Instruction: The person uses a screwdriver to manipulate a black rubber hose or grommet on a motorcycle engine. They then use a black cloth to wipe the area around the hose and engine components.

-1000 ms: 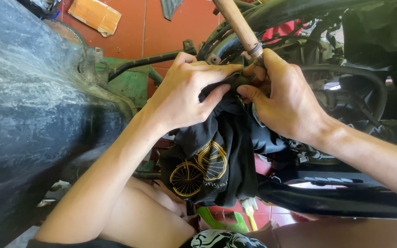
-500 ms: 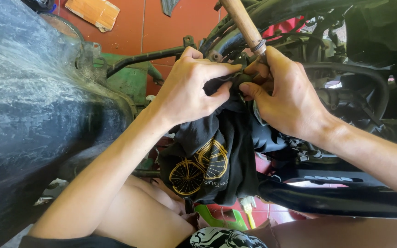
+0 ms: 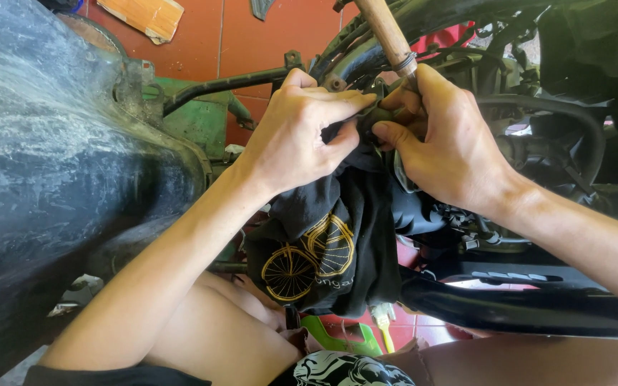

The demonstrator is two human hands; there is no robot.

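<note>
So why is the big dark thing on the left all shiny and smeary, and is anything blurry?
In the head view, daylight glares off the curved dark panel, giving streaky white patches. The left hand, right hand and black cloth with its yellow bicycle print look sharp. Bright spots also wash out the frame parts at right, and the panel's edge bends near the picture's border.
</note>
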